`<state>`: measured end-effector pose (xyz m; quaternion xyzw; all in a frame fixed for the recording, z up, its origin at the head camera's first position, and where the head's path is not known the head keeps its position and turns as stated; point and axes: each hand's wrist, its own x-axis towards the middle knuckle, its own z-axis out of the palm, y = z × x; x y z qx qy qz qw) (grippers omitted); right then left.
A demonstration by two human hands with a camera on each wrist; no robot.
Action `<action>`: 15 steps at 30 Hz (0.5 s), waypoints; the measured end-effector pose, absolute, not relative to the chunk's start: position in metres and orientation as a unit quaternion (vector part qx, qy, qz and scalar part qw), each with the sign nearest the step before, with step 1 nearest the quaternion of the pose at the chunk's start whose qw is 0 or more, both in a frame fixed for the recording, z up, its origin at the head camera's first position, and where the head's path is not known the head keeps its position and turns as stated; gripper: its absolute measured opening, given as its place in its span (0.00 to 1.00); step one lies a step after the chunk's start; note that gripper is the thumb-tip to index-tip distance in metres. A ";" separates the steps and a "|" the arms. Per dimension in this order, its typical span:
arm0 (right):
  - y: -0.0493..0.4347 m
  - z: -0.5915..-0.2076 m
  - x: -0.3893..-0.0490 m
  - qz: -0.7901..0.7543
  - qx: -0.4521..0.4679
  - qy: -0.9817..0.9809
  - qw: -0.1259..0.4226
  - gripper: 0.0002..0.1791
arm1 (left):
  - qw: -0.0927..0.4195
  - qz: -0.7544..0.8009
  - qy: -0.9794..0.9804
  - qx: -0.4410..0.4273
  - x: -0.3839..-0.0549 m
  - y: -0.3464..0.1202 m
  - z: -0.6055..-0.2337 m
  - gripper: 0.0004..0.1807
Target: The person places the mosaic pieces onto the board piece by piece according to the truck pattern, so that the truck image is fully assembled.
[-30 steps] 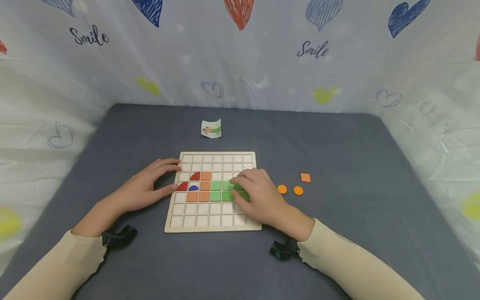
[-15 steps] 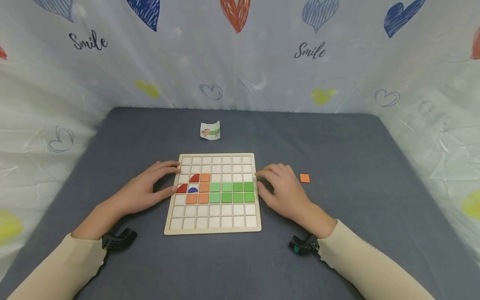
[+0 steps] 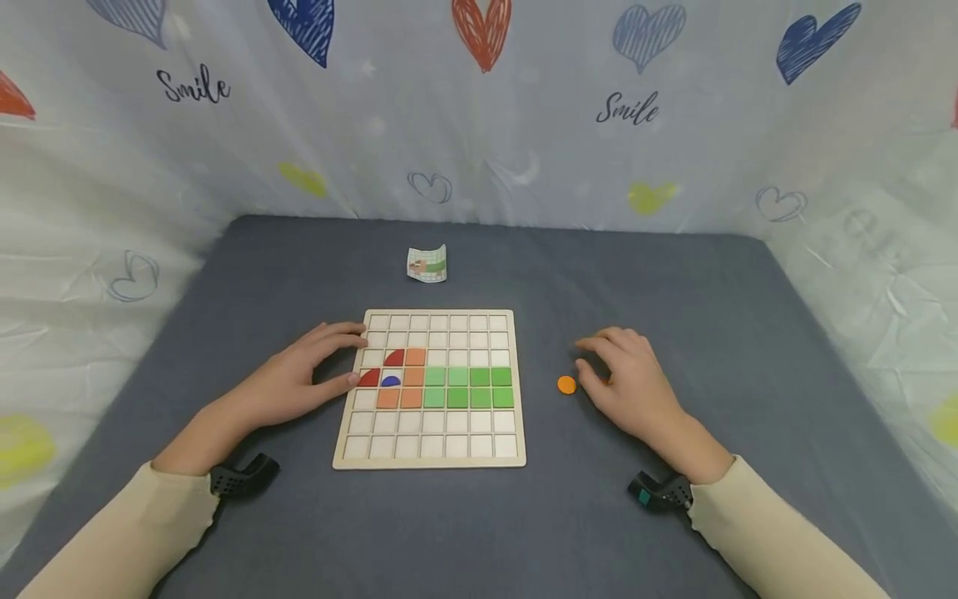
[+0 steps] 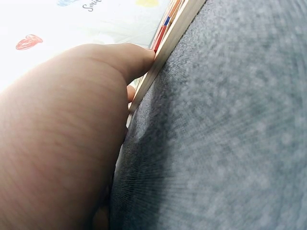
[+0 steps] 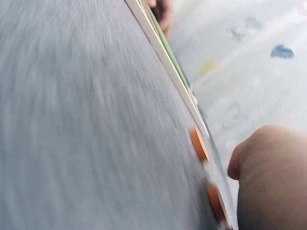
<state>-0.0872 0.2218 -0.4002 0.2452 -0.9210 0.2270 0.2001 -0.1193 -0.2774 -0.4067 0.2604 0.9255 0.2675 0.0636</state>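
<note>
A wooden grid board (image 3: 430, 437) lies on the table with red, blue, orange and green pieces set in its cells. My left hand (image 3: 292, 383) rests at the board's left edge, thumb and fingertips touching it; in the left wrist view the thumb (image 4: 134, 60) lies against the rim. To the right of the board, my right hand (image 3: 632, 387) hovers with loosely bent fingers, and I see nothing held. Near its thumb lies an orange disc (image 3: 566, 384). A second orange disc (image 5: 217, 203) shows in the right wrist view beside the first; in the head view the hand mostly covers it.
A small paper card (image 3: 427, 264) with a coloured grid picture lies behind the board. The dark cloth-covered table (image 3: 464, 532) meets a hanging white curtain (image 3: 524, 125) printed with hearts at its back and sides.
My right hand has moved right, off the green tiles and past the board's edge, to above the loose orange pieces, hiding the orange square. My left hand stays at the board's edge.
</note>
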 end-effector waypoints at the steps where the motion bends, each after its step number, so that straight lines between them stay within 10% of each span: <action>1: 0.227 -0.401 -0.088 0.226 0.242 -0.922 0.200 0.11 | 0.065 0.267 0.926 0.259 -0.119 -0.278 -0.407 0.34; 15: 0.270 -0.406 -0.090 0.239 0.207 -0.935 0.159 0.14 | 0.064 0.269 0.926 0.258 -0.119 -0.277 -0.407 0.34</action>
